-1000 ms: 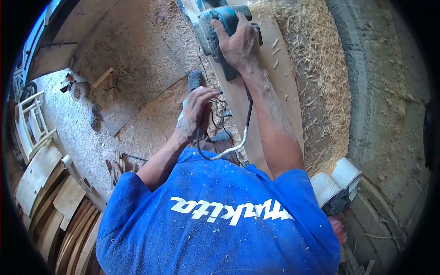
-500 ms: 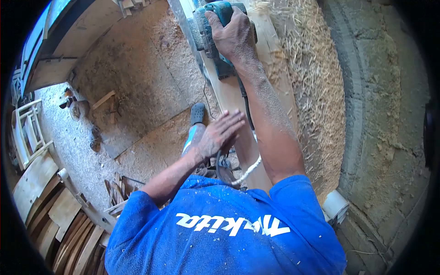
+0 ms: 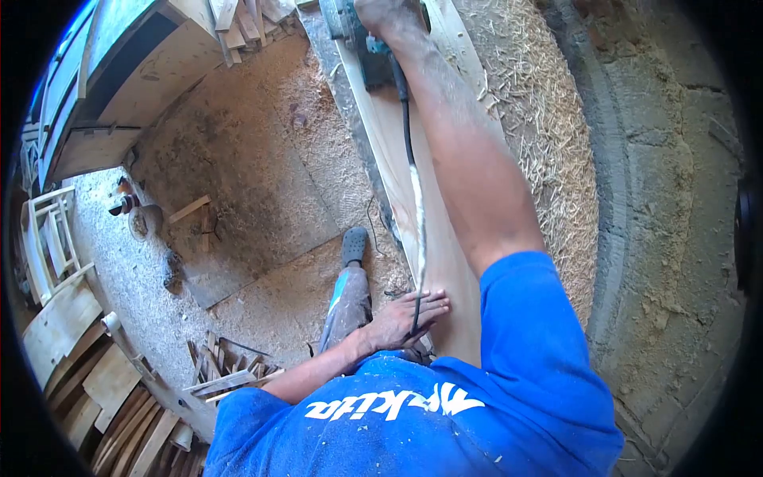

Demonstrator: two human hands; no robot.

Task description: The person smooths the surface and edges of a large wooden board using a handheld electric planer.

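A long pale plank [image 3: 453,270] runs from near my body to the top of the view. My right hand [image 3: 391,17] is wrapped round the teal power planer [image 3: 343,22] on the plank's far part; the top edge of the view cuts off both. My left hand [image 3: 409,318] lies with fingers stretched out over the plank's left edge near my body. The tool's cord [image 3: 419,215], black with a white-wrapped stretch, runs down along the plank and passes at the fingers of my left hand; whether they press on it I cannot tell.
Wood shavings [image 3: 556,151] are heaped along the plank's right side. Stacked curved wood pieces [image 3: 119,397] and a pale frame [image 3: 56,238] stand at the left. A power tool [image 3: 131,208] rests on the dusty floor. Scrap wood [image 3: 230,370] lies near my left elbow.
My right hand and the planer have moved farther forward along the plank. My left hand has come back toward my body and down to the plank's edge. The cord is stretched straighter.
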